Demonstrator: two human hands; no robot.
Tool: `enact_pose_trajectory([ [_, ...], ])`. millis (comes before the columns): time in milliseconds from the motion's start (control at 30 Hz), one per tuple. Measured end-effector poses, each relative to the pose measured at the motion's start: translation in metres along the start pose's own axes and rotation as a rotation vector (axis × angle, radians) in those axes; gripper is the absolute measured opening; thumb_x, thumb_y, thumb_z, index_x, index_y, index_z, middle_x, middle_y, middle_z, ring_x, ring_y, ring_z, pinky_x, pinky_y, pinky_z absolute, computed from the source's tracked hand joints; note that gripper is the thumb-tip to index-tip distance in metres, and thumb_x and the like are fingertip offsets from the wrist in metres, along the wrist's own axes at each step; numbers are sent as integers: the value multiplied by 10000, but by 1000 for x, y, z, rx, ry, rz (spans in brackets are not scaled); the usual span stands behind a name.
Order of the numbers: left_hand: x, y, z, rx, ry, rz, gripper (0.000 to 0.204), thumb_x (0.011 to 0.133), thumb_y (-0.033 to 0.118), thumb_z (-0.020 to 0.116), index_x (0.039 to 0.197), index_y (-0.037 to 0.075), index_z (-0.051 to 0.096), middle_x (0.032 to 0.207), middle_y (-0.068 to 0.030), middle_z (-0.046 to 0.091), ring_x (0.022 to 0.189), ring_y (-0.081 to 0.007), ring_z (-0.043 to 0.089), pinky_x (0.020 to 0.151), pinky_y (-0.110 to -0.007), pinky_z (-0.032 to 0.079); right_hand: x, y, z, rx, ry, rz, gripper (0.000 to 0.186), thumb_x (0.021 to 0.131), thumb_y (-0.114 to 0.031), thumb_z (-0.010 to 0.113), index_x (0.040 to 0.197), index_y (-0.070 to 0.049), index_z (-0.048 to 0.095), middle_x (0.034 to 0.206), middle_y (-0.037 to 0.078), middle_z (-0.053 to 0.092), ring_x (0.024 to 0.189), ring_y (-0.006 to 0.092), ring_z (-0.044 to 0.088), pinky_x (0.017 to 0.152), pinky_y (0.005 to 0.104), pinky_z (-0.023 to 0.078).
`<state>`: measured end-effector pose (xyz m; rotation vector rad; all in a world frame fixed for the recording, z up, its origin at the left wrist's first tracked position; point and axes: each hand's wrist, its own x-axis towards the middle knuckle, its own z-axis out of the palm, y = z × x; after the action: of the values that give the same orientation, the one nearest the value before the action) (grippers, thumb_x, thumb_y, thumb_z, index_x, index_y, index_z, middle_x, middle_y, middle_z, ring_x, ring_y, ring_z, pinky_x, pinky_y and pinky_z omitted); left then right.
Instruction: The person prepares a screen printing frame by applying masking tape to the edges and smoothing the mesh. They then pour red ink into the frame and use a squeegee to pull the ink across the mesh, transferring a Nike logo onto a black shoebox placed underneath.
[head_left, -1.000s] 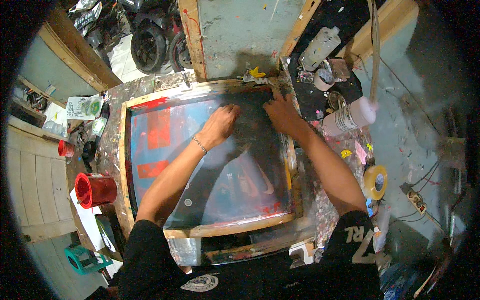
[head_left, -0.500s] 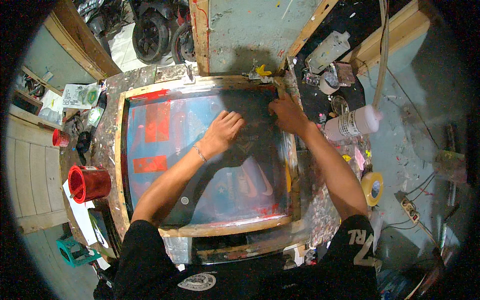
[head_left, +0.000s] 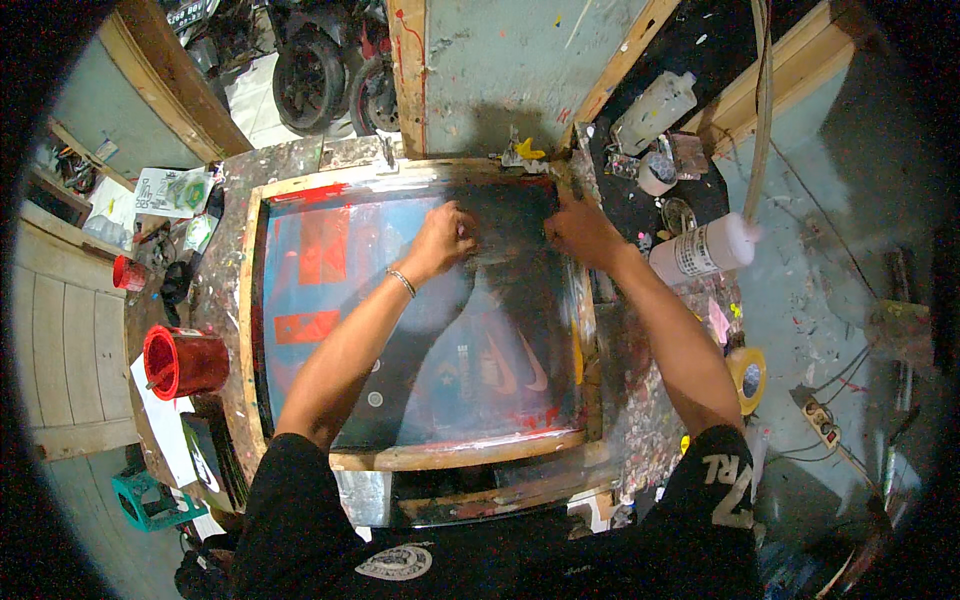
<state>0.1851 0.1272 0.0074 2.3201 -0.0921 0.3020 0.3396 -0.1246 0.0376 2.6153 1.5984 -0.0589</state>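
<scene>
A wood-framed mesh screen (head_left: 590,380) lies on the paint-spattered table, showing red patches, pale curved shapes and a dark shadow. My left hand (head_left: 440,240), with a bracelet at the wrist, is over the upper middle of the mesh, fingers curled in; whatever they hold is too small to name. Near the frame's upper right corner, my right hand (head_left: 585,230) has its fingers bent at the inner edge, partly in shadow; I cannot make out anything in them. Metal clamps (head_left: 522,152) sit on the far rail.
At left stand red tubs (head_left: 185,362), with papers (head_left: 170,190) beyond. A pink bottle (head_left: 705,245), tape roll (head_left: 747,380) and jug (head_left: 655,110) sit at right. A teal stool (head_left: 150,500) is lower left, motorbikes (head_left: 305,85) beyond the doorway, a power strip (head_left: 815,420) at right.
My left hand dipped nearer me half a second ago and is now farther up the screen again, fingers more curled. My right hand stays near the corner, shifting slightly.
</scene>
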Motion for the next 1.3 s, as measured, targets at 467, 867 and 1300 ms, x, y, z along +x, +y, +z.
enact_pose_trajectory([
  [467, -52, 15, 21, 126, 209, 284, 76, 846, 14, 676, 911, 25, 714, 885, -129, 722, 732, -304, 646, 692, -393, 537, -46, -20, 0, 215, 239, -78, 131, 721, -104, 761, 839, -97, 705, 854, 92, 628, 961, 321, 555, 845, 440, 482],
  [867, -88, 65, 23, 305, 279, 414, 143, 822, 6, 678, 962, 23, 703, 970, -88, 746, 778, -238, 663, 711, -349, 562, -87, -34, 15, 94, 650, -160, 116, 721, -107, 709, 829, -110, 665, 954, 48, 602, 1019, 275, 545, 875, 448, 469],
  [1300, -130, 90, 33, 365, 158, 385, 185, 827, 38, 674, 1010, 30, 704, 1052, -95, 743, 842, -238, 679, 761, -359, 568, -136, -61, 35, -12, 629, -207, 194, 732, -156, 667, 916, -99, 686, 1051, 74, 601, 1096, 316, 535, 925, 483, 459],
])
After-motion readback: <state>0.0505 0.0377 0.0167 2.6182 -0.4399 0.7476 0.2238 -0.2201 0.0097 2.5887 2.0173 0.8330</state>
